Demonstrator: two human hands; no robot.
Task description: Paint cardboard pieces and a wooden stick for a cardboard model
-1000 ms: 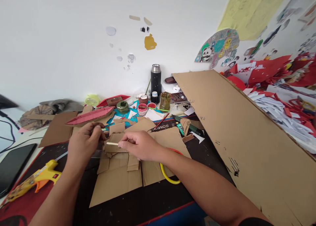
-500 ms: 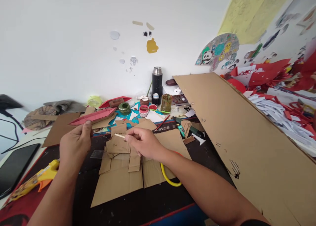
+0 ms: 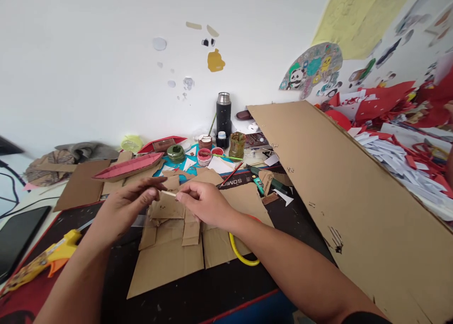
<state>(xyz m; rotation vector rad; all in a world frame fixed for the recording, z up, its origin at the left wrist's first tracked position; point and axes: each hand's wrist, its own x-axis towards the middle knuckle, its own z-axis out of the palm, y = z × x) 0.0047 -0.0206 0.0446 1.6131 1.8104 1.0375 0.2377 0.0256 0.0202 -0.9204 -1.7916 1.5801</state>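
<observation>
My right hand pinches one end of a short pale stick above the cardboard pieces. At the stick's other end is my left hand, its thumb and fingers apart and nothing held between them. Beyond my left hand, the pink boat-shaped piece rests on cardboard. A yellow ring lies partly under my right forearm.
A yellow glue gun and a dark phone lie at the left. Paint jars and a black flask stand at the back. A large cardboard sheet slants across the right.
My left hand has let go of the pink boat-shaped piece and moved right, to the stick's free end. My right hand still holds the stick in nearly the same place.
</observation>
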